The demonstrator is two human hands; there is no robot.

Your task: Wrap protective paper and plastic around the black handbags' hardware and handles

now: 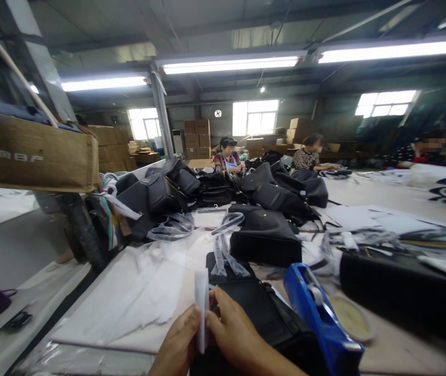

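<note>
Pinching white strip point(201, 297) upright, fingertips of left hand point(176, 342) and right hand point(234, 337) closed on it (likely for tautness), blue tape dispenser point(317, 313) right.

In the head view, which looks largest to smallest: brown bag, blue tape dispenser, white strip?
1. brown bag
2. blue tape dispenser
3. white strip
Nearness to the camera makes true sizes unsure.

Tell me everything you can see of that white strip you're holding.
The white strip is narrow, flat and plain, like paper or thin foam; which, I cannot tell. It stands upright, pinched at its lower part between the left hand and right hand, in front of a black bag.
</note>
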